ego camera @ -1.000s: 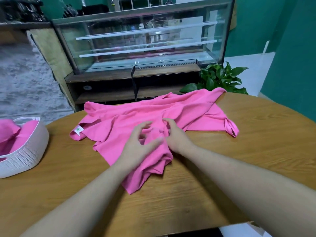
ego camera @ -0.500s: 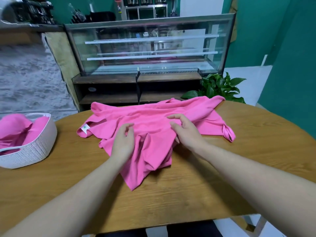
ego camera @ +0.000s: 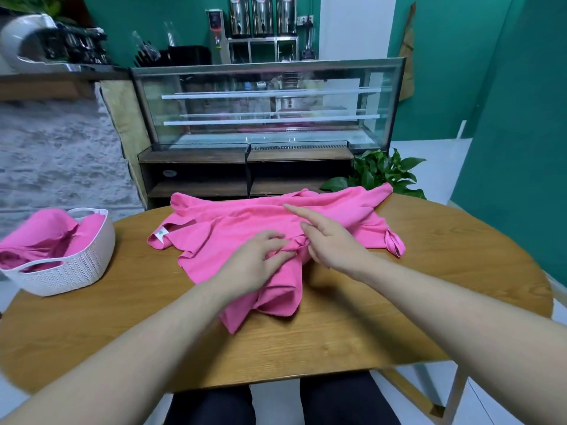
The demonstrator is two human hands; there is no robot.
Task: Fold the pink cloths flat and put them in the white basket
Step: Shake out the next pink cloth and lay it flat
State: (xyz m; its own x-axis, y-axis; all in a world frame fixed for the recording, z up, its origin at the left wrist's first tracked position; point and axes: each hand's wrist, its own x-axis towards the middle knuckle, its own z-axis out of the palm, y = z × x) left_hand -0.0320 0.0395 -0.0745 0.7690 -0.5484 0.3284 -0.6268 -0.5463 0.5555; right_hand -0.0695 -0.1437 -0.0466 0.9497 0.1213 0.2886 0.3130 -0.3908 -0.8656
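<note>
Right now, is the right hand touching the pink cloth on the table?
Touching. Head view: right hand lies flat on the pink cloth, fingers straight.

Bare bench (ego camera: 445, 271) from 2 to 5 o'clock of the pink cloth (ego camera: 239, 222); open strip at 6 o'clock. White basket (ego camera: 70, 271), holding pink cloths, blocks 9 o'clock edge. Display case (ego camera: 270, 118) and plant (ego camera: 383, 173) bound 12 o'clock.
</note>
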